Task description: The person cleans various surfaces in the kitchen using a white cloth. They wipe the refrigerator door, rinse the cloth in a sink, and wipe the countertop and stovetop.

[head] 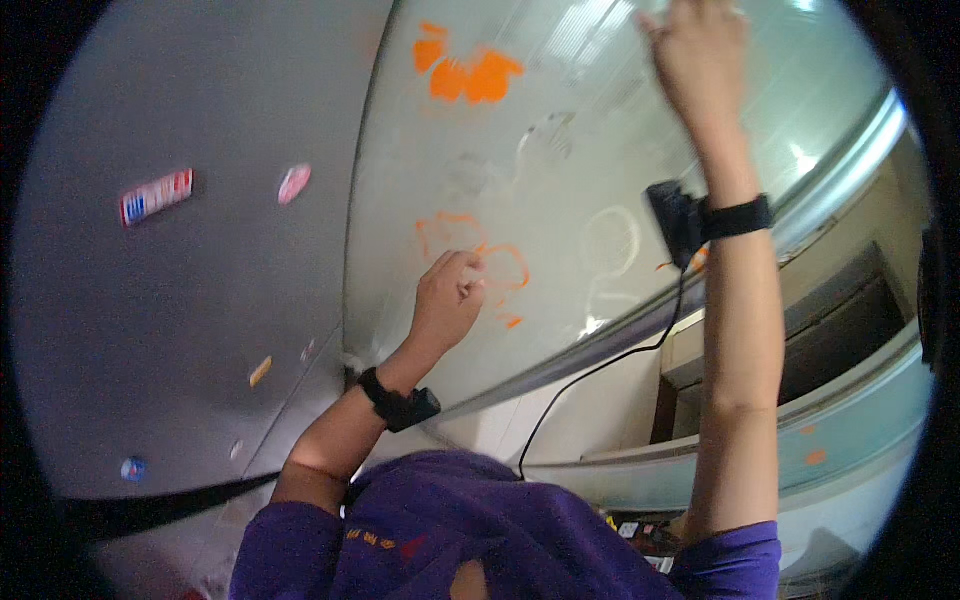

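A pale, glossy panel [555,187], seemingly glass, stands before me with orange patches [472,75] near its upper left and thin orange outlines [510,259] lower down. My left hand [448,300] is at those outlines with its fingers curled; whether something small is pinched in them is unclear. Higher on the right, my right hand [701,64] is stretched over the panel, blurred, its fingertips cut off by the top of the picture. Faint whitish shapes [613,244] show on the panel between the hands. Each wrist bears a black strap with a small dark device.
To the left is a grey surface [225,285] bearing a red, white and blue sticker [157,196], a pink oval one [294,184] and smaller ones. A black cable [577,381] hangs from the right wrist device. An open recess [802,337] lies at the right, beyond the panel's metal edge.
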`<state>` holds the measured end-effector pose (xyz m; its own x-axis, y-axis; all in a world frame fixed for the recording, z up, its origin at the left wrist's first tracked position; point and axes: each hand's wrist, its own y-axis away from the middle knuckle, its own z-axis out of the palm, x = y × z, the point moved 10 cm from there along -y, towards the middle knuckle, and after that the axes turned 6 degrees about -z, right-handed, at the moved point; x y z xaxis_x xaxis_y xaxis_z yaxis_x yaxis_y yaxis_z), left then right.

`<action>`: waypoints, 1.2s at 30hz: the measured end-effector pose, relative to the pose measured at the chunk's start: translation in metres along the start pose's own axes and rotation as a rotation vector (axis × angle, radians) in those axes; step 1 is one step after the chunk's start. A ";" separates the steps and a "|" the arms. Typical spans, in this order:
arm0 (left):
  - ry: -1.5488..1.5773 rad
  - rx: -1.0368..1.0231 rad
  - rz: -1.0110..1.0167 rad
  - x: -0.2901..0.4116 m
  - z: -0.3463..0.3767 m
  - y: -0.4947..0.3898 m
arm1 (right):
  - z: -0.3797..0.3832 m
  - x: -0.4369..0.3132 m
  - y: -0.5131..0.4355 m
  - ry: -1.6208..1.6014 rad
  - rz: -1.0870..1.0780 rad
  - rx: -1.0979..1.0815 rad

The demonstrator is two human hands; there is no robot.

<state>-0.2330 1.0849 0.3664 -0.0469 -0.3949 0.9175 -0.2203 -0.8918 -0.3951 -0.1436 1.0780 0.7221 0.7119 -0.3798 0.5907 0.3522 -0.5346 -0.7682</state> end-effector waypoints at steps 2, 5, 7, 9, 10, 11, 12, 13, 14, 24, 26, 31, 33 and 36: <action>-0.064 -0.041 -0.093 -0.017 0.001 0.021 | 0.012 -0.094 0.059 -0.042 -0.235 0.097; -0.075 0.045 -0.228 -0.040 -0.026 0.042 | 0.022 -0.187 0.137 -0.326 -0.416 0.074; -0.033 0.120 -0.304 -0.049 -0.049 0.069 | 0.021 -0.208 0.177 -0.556 -0.358 -0.018; -0.004 0.213 -0.353 -0.054 -0.075 0.096 | 0.019 -0.204 0.206 -0.790 -0.149 -0.059; 0.003 0.257 -0.373 -0.057 -0.088 0.111 | 0.014 -0.204 0.219 -1.004 -0.072 -0.035; -0.001 0.296 -0.456 -0.064 -0.099 0.129 | 0.016 -0.211 0.235 -1.210 -0.004 -0.112; -0.033 0.313 -0.491 -0.069 -0.107 0.137 | 0.030 -0.223 0.250 -1.408 0.100 -0.235; 0.050 0.346 -0.484 -0.072 -0.114 0.144 | 0.043 -0.237 0.266 -1.595 0.205 -0.347; 0.074 0.377 -0.543 -0.078 -0.116 0.162 | 0.043 -0.253 0.286 -1.626 0.174 -0.427; 0.063 0.392 -0.962 -0.153 -0.108 0.341 | 0.031 -0.378 0.544 -2.427 1.156 -1.555; 0.103 0.353 -1.030 -0.173 -0.097 0.368 | 0.029 -0.390 0.591 -2.246 1.230 -1.759; 0.210 0.329 -1.146 -0.244 -0.096 0.418 | 0.054 -0.459 0.692 -1.959 1.269 -1.973; 0.260 0.346 -1.164 -0.279 -0.096 0.438 | 0.074 -0.501 0.726 -1.961 1.220 -1.894; 0.493 0.542 -1.182 -0.328 -0.097 0.473 | 0.113 -0.584 0.772 -1.963 1.072 -1.789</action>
<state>-0.4162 0.8136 -0.1174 -0.4597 0.6614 0.5927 0.0260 -0.6571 0.7534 -0.2184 0.9727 -0.2432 0.0275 -0.6338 -0.7730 0.1015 -0.7676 0.6329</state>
